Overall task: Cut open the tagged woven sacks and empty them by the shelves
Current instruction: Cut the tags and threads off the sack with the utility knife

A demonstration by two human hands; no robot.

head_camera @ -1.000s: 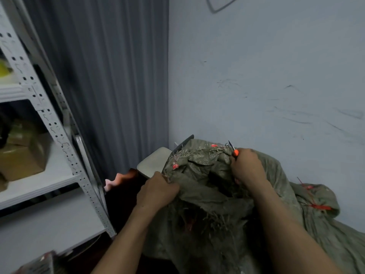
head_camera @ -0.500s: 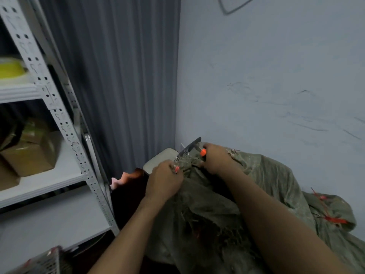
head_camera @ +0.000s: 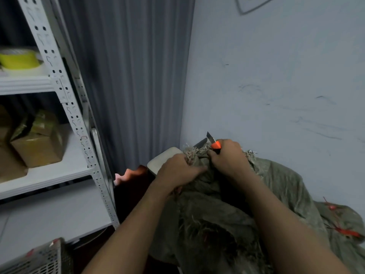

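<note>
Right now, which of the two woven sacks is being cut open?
The nearer sack: the left hand grips its frayed top and the right hand holds the orange knife there. The far sack lies untouched.

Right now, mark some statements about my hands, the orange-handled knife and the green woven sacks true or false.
1. The right hand grips the orange-handled utility knife, blade pointing upward. True.
2. The left hand hangs clear of the olive-green woven sack. False: it grips the sack's frayed top edge.
3. The yellow tape roll lies on the floor. False: it sits on the white metal shelving, upper shelf.
4. A second green sack with red ties lies at the right. True.
</note>
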